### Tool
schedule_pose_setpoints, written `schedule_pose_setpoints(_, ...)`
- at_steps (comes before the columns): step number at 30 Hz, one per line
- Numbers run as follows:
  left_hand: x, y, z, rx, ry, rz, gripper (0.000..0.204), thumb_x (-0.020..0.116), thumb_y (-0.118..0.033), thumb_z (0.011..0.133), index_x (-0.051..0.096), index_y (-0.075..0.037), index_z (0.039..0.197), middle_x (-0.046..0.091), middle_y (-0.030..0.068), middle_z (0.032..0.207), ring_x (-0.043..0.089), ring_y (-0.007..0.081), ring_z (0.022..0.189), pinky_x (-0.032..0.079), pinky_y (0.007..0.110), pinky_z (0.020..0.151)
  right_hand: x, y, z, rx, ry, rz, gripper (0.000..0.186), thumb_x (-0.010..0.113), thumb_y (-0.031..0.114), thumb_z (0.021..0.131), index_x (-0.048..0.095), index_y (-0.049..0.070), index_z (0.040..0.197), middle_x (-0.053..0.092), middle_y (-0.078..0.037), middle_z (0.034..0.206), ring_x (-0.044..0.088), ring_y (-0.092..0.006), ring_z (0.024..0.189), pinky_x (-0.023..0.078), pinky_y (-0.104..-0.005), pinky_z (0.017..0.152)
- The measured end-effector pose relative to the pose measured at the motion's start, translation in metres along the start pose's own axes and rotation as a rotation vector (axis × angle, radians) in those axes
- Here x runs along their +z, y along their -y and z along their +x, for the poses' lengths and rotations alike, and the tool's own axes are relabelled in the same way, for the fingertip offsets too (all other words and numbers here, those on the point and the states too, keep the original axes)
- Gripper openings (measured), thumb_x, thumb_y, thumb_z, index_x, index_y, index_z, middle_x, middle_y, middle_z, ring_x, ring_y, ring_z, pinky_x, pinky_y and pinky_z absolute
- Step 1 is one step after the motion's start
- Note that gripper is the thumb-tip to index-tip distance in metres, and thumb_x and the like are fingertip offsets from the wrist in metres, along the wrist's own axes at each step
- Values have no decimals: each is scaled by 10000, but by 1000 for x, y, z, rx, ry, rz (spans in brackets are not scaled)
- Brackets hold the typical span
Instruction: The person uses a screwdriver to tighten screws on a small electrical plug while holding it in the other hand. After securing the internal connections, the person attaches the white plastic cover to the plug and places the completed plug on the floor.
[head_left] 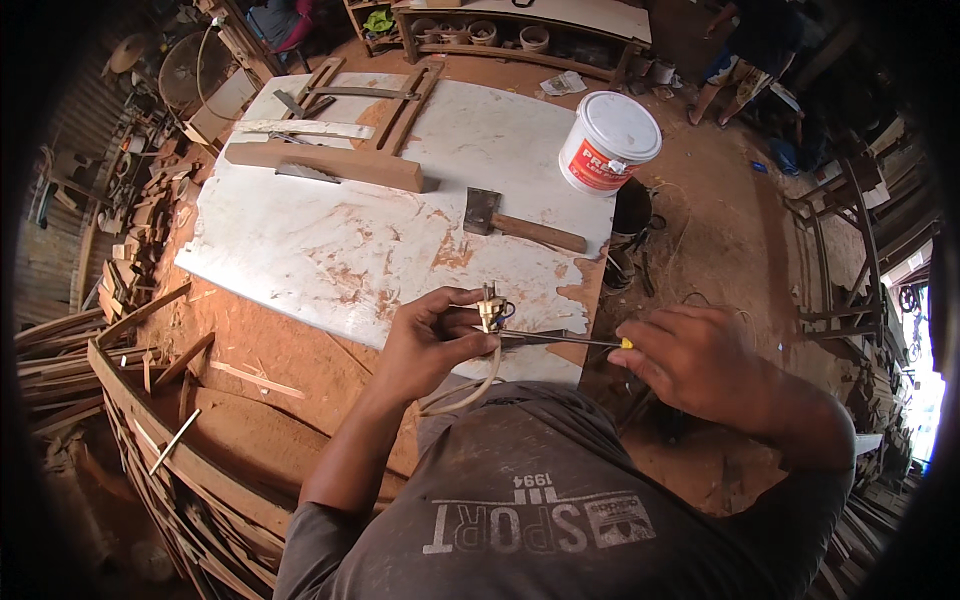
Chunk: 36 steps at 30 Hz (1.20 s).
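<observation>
My left hand (pixel 440 335) grips an opened pale electrical plug (pixel 492 313) with metal pins pointing up, a small blue wire loop at its side and a pale cable (pixel 485 382) hanging below. My right hand (pixel 680 355) is closed around the yellow handle of a screwdriver (pixel 628 343), whose long metal shaft reaches left to the lower part of the plug; whether the tip touches a screw is too small to tell. Both hands are above the near edge of a worn white board (pixel 260 240).
A hatchet (pixel 540 232) and a white bucket with red label (pixel 610 120) lie and stand on the board, near wooden frames and bars (pixel 370 170). Timber offcuts (pixel 140 260) are piled at left. A shelf bench (pixel 520 30) stands at the back; another person (pixel 750 40) stands at back right.
</observation>
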<state>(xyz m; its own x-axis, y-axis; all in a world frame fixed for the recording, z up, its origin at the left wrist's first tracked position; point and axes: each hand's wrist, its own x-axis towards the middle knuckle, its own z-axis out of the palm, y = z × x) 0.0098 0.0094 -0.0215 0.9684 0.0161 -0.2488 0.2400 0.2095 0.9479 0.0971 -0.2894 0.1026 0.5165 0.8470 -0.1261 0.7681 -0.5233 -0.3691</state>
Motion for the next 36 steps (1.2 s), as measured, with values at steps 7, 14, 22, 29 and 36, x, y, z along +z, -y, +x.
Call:
schedule_pose_setpoints(7, -1, -4, -3, 5, 32, 3, 496, 771, 88, 831, 590, 64, 1293, 716, 140, 1069, 700, 161, 961, 607, 290, 853, -4, -2, 6, 12, -100, 240, 254, 684, 305, 951, 663, 57, 1001, 697, -206, 815, 699, -377, 775, 540, -447, 701)
schedule_pose_setpoints(14, -12, 4, -1, -26, 81, -103, 516, 755, 114, 823, 590, 39, 1307, 697, 112, 1041, 689, 142, 951, 595, 275, 824, -3, -14, 16, 79, 80, 395, 194, 724, 167, 924, 697, 13, 1040, 742, -158, 949, 726, -319, 793, 555, -387, 723)
schedule_pose_setpoints(22, -12, 19, 12, 97, 76, -515, 327, 697, -45, 948, 614, -22, 1264, 681, 78, 1067, 647, 138, 885, 564, 288, 752, 0, 8, 15, 21, -138, 380, 147, 698, 159, 930, 708, 51, 1029, 739, -156, 963, 721, -362, 835, 573, -418, 718)
schedule_pose_setpoints(29, -6, 10, 12, 100, 56, -476, 227, 634, -259, 1020, 559, -101, 1165, 652, 86, 1015, 635, 177, 812, 498, 300, 586, 2, 20, 12, -26, -232, 287, 153, 694, 178, 941, 713, 53, 1027, 732, -153, 912, 713, -345, 776, 574, -422, 693)
schedule_pose_setpoints(36, 20, -9, 8, 48, 69, -628, 206, 484, -430, 1071, 427, -232, 1070, 457, 11, 847, 344, 87, 555, 299, 223, 470, 17, 28, 9, -86, -326, 103, 181, 722, 206, 926, 715, 68, 1043, 709, -114, 852, 711, -277, 729, 572, -371, 640)
